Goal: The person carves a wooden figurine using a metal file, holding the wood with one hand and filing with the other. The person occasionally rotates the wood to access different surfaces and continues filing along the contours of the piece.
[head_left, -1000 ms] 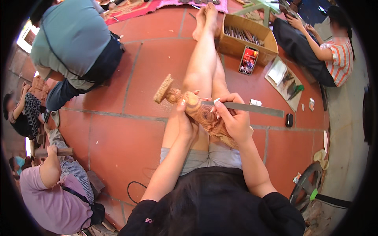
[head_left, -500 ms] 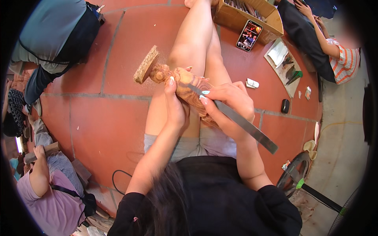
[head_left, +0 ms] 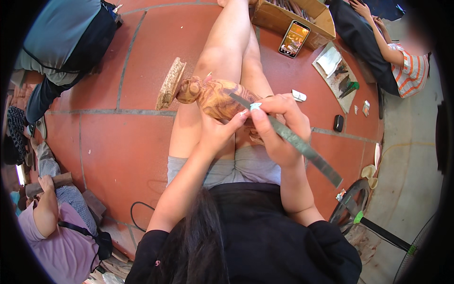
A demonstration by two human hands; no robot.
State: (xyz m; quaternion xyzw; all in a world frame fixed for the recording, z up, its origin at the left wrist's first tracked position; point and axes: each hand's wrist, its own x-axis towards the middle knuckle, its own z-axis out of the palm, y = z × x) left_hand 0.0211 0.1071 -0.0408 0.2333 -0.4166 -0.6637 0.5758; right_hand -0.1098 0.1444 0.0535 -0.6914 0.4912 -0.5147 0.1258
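A carved wooden figure (head_left: 222, 98) with swirling brown and yellow grain lies slantwise above my thighs, its wide rough end (head_left: 170, 85) pointing left. My left hand (head_left: 216, 136) is closed around its underside, with the thumb on top near my right fingertips; most of the other fingers are hidden behind the wood. Pinched in my right hand (head_left: 285, 124) is a long, flat, grey metal tool (head_left: 308, 150). Its narrow dark tip touches or hovers just over the figure's upper surface, while the broad end sticks out to the lower right.
Beyond my legs stands a cardboard box (head_left: 302, 22) of thin tools, with a phone (head_left: 294, 39) leaning on it. A board (head_left: 347, 97) with scraps and a small black case (head_left: 338, 123) lie right. A fan (head_left: 383, 234) is lower right. Other people sit left and upper right.
The figure has turned closer to level. My left thumb has shifted from its narrow neck toward the right hand. The metal tool has moved slightly right, and the phone's picture differs.
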